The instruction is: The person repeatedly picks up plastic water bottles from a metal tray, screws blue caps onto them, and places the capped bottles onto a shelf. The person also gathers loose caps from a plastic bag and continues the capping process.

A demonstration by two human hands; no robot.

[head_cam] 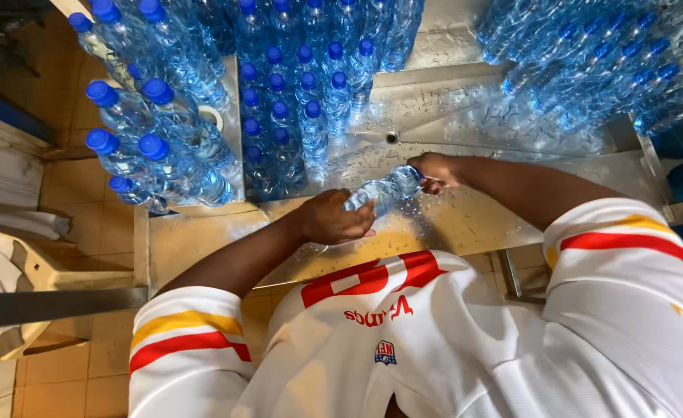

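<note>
Centre of frame: clear ribbed plastic water bottle (379,190), wet, lying nearly flat above the wet steel tabletop (465,220). Long axis runs lower left to upper right; neck end points upper right. Left hand (334,219): grip clenched around the bottle's base end. Right hand (433,171): grip clenched on the neck end, covering the cap. Upper left and top centre: upright blue-capped bottles (279,108), tightly packed. Upper right: more bottles (589,62) lying heaped, blurred.
</note>
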